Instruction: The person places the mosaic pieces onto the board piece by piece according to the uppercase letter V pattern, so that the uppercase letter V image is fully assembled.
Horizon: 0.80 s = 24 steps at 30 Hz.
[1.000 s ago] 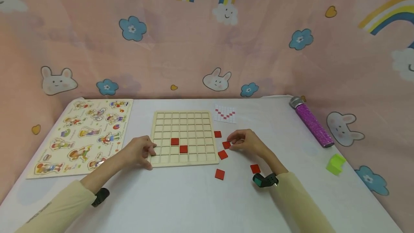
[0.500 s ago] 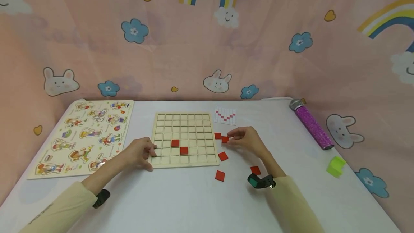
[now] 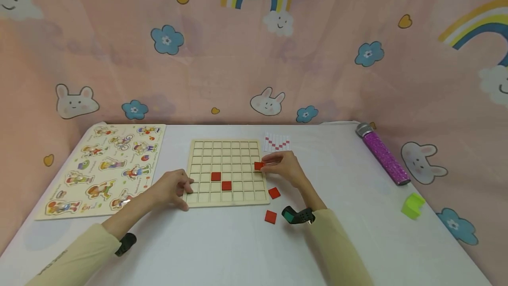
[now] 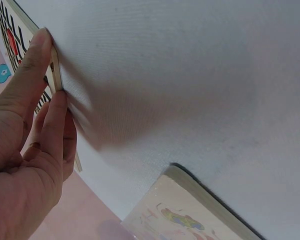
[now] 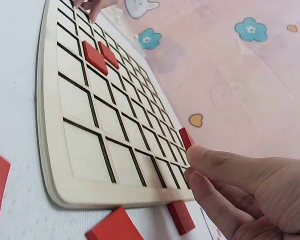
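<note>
Red tile [image 3: 258, 166] is noted pinched between thumb and fingers of the right hand [image 3: 285, 167], over the right margin of the grid board [image 3: 246, 183], whose left edge the left hand [image 3: 169, 186] grips; in my judgement, sound handling calls for holding the board still and keeping the tile level and square to the grid. The right wrist view discloses a loose tile [image 5: 180, 218] by the board's edge, hidden in the head view, which alone shows the printed card [image 3: 276, 141] plainly.
</note>
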{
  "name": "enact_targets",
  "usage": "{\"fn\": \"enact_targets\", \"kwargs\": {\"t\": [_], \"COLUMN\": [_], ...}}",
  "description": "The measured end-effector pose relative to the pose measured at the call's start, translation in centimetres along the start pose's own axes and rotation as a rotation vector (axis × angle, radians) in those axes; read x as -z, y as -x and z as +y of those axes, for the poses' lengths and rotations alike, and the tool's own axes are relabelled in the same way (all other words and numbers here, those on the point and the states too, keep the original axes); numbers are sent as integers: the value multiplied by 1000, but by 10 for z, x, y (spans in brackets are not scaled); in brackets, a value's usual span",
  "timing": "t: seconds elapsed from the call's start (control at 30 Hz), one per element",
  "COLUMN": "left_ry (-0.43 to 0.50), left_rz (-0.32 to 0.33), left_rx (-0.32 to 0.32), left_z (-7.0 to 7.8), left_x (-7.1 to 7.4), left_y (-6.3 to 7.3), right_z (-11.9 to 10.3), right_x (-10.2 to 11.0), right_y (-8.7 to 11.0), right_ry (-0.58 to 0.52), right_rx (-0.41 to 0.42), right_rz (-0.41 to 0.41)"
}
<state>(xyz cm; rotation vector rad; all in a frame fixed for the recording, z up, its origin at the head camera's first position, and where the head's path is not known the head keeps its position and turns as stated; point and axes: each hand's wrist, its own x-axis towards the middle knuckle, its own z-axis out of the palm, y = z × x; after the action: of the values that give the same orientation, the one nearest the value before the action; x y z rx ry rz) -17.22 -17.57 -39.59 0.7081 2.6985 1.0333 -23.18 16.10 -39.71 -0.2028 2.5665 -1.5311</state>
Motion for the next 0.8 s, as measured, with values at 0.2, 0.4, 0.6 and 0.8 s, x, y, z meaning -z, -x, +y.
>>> {"fn": "enact_targets", "kwargs": {"t": [0.2, 0.4, 0.6, 0.8], "left_ry": [5, 1, 0, 2], "left_rz": [2, 7, 7, 7], "left_rx": [19, 6, -3, 4], "left_z": [0, 0, -1, -1], "left_x": [-1, -1, 0, 0], "left_y": [1, 2, 1, 0], "right_z": [-8, -16, -23, -28], "right_x": [-20, -38, -58, -77], "right_y": [-11, -16, -21, -28], "right_ry": [-49, -107, -87, -65], "right_rx": [7, 55, 88, 127], "right_rz": [7, 6, 11, -12]}}
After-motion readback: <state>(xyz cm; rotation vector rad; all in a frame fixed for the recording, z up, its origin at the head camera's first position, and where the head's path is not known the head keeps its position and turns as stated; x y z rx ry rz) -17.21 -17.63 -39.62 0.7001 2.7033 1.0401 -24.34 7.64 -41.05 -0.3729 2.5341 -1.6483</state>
